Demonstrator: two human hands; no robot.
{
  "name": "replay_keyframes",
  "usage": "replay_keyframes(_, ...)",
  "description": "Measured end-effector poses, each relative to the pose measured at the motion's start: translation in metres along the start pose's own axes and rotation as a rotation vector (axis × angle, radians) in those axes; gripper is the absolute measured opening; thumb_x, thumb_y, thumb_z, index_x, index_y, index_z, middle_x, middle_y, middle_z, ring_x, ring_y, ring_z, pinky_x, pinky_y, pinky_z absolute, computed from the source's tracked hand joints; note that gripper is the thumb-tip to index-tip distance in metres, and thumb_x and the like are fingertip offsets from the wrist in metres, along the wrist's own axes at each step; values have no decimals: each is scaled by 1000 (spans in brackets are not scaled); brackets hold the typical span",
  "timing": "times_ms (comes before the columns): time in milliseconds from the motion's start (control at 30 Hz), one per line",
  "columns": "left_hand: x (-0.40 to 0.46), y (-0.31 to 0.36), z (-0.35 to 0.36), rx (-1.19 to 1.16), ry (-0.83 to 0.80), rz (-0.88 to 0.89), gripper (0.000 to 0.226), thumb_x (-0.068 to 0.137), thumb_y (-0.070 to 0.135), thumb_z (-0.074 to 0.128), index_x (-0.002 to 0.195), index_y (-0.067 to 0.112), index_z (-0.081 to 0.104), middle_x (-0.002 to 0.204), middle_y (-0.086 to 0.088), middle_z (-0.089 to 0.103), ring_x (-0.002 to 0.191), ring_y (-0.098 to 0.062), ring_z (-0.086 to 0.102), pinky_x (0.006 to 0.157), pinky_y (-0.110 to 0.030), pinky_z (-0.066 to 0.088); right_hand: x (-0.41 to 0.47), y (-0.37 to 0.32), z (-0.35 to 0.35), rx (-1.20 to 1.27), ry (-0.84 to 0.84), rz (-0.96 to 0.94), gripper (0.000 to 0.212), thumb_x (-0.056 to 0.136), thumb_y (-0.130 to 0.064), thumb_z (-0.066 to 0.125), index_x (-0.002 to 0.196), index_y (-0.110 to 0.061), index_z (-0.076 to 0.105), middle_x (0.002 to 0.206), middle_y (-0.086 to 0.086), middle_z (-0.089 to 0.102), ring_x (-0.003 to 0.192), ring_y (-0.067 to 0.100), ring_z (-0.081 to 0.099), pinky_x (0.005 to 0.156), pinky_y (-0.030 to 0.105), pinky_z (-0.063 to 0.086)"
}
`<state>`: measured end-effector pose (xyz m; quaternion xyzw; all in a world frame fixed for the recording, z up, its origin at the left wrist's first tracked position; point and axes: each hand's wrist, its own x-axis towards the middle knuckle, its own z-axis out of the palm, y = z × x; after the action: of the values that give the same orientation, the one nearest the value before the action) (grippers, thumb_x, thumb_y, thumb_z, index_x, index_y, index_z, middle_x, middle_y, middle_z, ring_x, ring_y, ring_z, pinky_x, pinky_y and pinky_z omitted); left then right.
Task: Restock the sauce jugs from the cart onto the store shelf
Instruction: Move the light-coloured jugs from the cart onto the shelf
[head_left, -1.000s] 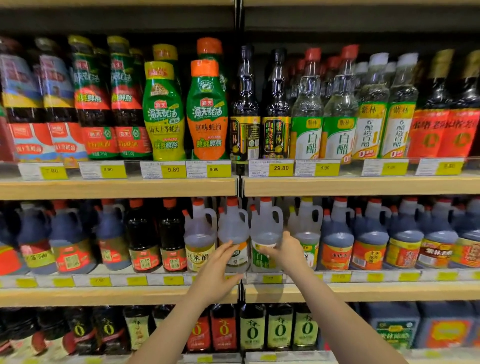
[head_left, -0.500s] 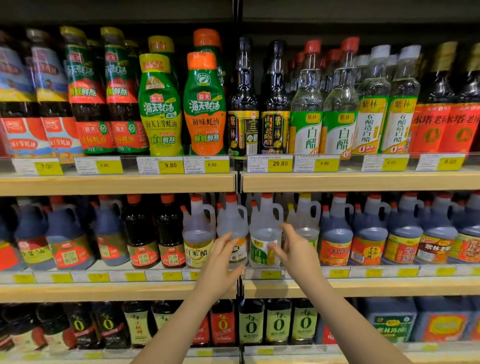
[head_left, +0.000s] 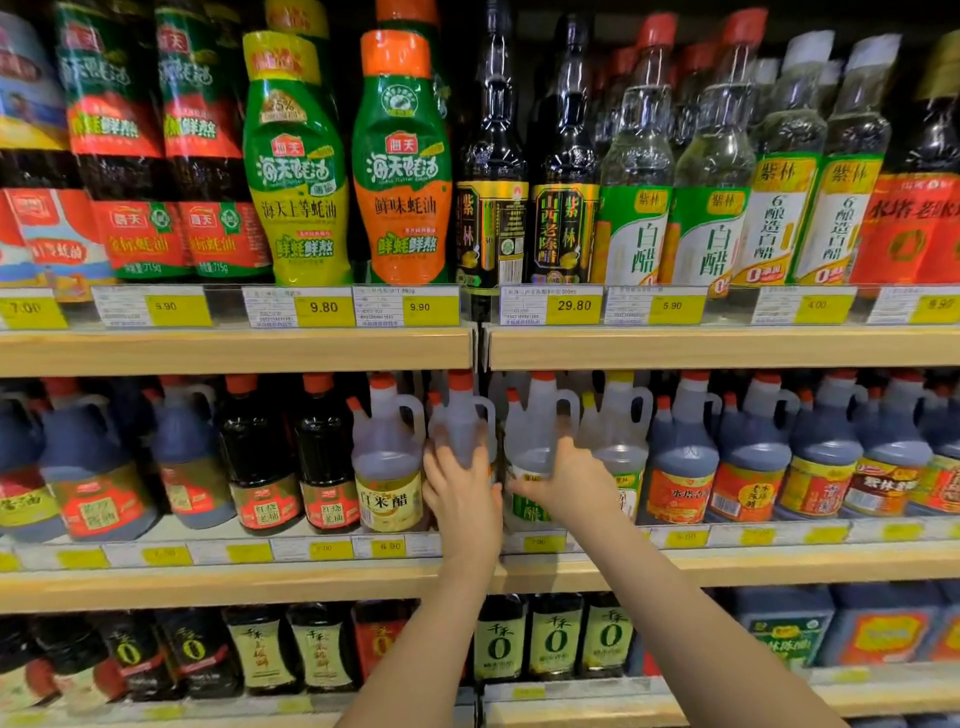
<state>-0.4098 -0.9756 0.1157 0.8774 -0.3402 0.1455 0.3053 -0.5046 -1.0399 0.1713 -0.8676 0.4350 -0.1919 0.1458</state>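
Clear white-vinegar jugs with orange caps stand in a row on the middle shelf (head_left: 363, 582). My left hand (head_left: 460, 496) lies flat against the front of one clear jug (head_left: 464, 415), fingers spread upward over its body. My right hand (head_left: 569, 483) presses on the neighbouring clear jug (head_left: 537, 415) just right of the shelf divider, with fingers straight and the thumb out to the left. Another clear jug with a yellow label (head_left: 387, 467) stands directly left of my left hand. The cart is out of view.
Dark blue sauce jugs (head_left: 685, 457) fill the middle shelf to the right, with dark bottles (head_left: 260, 467) and more blue jugs to the left. Oyster-sauce and vinegar bottles crowd the upper shelf (head_left: 727, 348). Soy-sauce bottles (head_left: 556, 639) stand on the shelf below my arms.
Both hands have moved forward from in front of the shelf edge onto the two clear jugs. The view has closed in on the shelves.
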Motion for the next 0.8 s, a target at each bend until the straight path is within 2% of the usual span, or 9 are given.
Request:
replay_keyframes(67,4,0,5,2,25,2,65,61,21,84,119,23,53,121,-26,50,117,-48,47,80,-56,51,5,-1,-1,-12,7,12,66,70,-58,70,104,-5,50,106,12,63,99,31,62,68,33,46)
replay_keyframes(133,6,-1,9,-26,42,22,68,62,21,84,122,24,52,122,-27,49,116,-50,47,80,-55,51,7,0,-3,-30,13,13,66,68,-60,70,100,-5,52,102,11,64,95,29,63,65,32,44)
replay_keyframes(233,8,-4,14,-105,59,53,77,67,18,80,133,29,41,132,-29,41,122,-52,39,88,-57,47,9,1,-3,-35,19,10,67,67,-62,70,98,-5,53,99,10,65,92,29,64,62,31,43)
replay_keyframes(400,6,-15,19,-161,83,166,85,74,13,72,141,35,24,146,-30,22,135,-47,22,103,-56,34,9,1,-2,-11,9,12,66,69,-58,71,100,-3,52,101,12,64,95,30,63,64,31,43)
replay_keyframes(567,4,-10,15,-188,94,113,81,71,13,74,136,35,29,140,-28,30,129,-45,30,98,-52,42,12,0,-5,-23,-18,21,64,65,-60,73,97,-6,57,93,8,65,88,27,65,59,30,44)
replay_keyframes(700,4,-10,18,-213,76,114,88,72,12,73,138,39,21,144,-26,25,133,-45,25,99,-54,42,14,0,-5,-30,-43,14,61,65,-61,72,94,-8,60,84,5,63,78,23,63,59,30,48)
replay_keyframes(800,6,-11,19,-243,65,119,88,74,8,70,138,41,20,142,-25,25,131,-44,26,99,-52,40,14,0,-6,-27,-36,10,55,66,-59,72,82,-9,53,76,2,57,70,21,56,57,29,45)
